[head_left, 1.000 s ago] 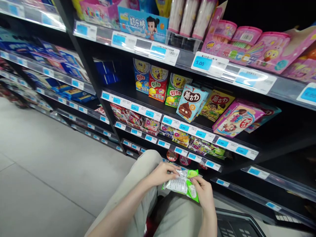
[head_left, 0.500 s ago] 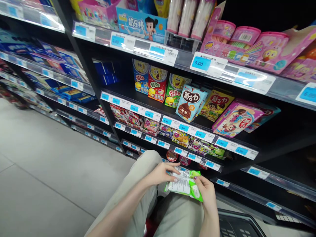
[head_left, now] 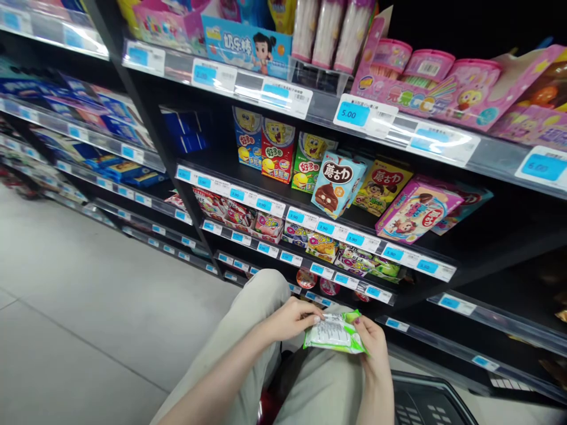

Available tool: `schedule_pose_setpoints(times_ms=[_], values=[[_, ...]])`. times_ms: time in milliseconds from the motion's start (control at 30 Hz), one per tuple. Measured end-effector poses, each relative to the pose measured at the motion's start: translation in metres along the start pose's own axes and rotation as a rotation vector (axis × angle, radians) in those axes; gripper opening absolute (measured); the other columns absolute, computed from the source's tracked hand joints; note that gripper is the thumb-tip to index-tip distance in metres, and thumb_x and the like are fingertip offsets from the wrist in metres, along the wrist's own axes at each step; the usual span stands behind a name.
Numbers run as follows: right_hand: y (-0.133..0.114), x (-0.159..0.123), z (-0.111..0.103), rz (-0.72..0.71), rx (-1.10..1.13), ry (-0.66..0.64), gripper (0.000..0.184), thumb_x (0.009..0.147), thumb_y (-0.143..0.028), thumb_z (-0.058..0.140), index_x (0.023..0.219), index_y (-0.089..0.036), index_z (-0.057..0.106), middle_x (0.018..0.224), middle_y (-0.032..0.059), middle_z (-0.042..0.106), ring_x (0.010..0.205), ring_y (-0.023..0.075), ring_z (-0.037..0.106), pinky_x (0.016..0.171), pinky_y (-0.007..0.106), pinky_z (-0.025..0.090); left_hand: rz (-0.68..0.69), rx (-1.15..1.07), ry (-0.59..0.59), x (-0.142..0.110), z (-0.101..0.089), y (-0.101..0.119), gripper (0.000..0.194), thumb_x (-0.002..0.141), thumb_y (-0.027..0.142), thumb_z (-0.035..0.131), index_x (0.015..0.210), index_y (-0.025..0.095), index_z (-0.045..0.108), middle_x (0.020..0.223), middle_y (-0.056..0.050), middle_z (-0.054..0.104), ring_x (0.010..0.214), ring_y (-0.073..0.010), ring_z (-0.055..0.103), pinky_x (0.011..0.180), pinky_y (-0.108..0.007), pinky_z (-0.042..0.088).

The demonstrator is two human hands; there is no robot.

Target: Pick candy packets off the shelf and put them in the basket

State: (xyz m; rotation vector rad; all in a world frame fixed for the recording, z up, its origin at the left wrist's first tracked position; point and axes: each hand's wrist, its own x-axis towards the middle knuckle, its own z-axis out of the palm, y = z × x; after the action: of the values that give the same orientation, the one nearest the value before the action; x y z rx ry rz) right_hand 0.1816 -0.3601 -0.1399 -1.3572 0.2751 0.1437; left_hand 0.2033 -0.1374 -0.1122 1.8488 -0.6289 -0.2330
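A small green and white snack packet (head_left: 335,333) is held between both my hands just above my knees, its printed back face up. My left hand (head_left: 290,319) pinches its left edge with fingers curled. My right hand (head_left: 374,342) grips its right edge, thumb on top. My legs in beige trousers (head_left: 257,319) are bent beneath the packet, in front of the low shelves.
Black shelves (head_left: 310,218) with blue price tags hold boxed snacks: a light blue chocolate box (head_left: 337,183), a pink box (head_left: 416,209), cartoon boxes (head_left: 274,147). A dark shopping basket (head_left: 425,401) sits at the bottom right. Grey tiled floor (head_left: 88,307) stretches left.
The packet has tilted flatter and shifted slightly right between my hands. The view has drifted a little, so the shelves sit slightly more to the left.
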Motion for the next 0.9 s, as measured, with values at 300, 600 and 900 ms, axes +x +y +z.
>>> schedule_pose_setpoints(times_ms=[300, 600, 900], values=[[-0.002, 0.008, 0.029, 0.03, 0.358, 0.161, 0.032, 0.057, -0.04, 0.073, 0.071, -0.014, 0.063, 0.067, 0.0052, 0.065, 0.055, 0.0163, 0.057, 0.051, 0.028, 0.046, 0.032, -0.329, 0.255, 0.004, 0.007, -0.002, 0.017, 0.079, 0.024, 0.055, 0.095, 0.017, 0.058, 0.119, -0.008, 0.053, 0.108, -0.0192, 0.051, 0.083, -0.025, 0.042], [0.007, 0.011, 0.026, 0.006, 0.451, 0.169, 0.03, 0.059, -0.038, 0.074, 0.07, -0.014, 0.06, 0.065, 0.0026, 0.062, 0.056, 0.0133, 0.057, 0.055, 0.025, 0.045, 0.002, -0.481, 0.304, 0.004, 0.011, -0.01, 0.017, 0.067, 0.02, 0.07, 0.083, 0.013, 0.067, 0.113, -0.012, 0.057, 0.104, -0.0232, 0.055, 0.073, -0.027, 0.05], [0.011, 0.004, 0.018, -0.135, 0.291, 0.06, 0.03, 0.065, -0.041, 0.069, 0.059, -0.015, 0.056, 0.057, -0.0001, 0.057, 0.048, 0.0074, 0.048, 0.047, 0.017, 0.036, 0.375, 0.163, 0.397, 0.001, 0.007, -0.006, 0.017, 0.087, 0.016, 0.045, 0.082, 0.011, 0.061, 0.092, -0.008, 0.065, 0.085, -0.013, 0.061, 0.075, -0.021, 0.049]])
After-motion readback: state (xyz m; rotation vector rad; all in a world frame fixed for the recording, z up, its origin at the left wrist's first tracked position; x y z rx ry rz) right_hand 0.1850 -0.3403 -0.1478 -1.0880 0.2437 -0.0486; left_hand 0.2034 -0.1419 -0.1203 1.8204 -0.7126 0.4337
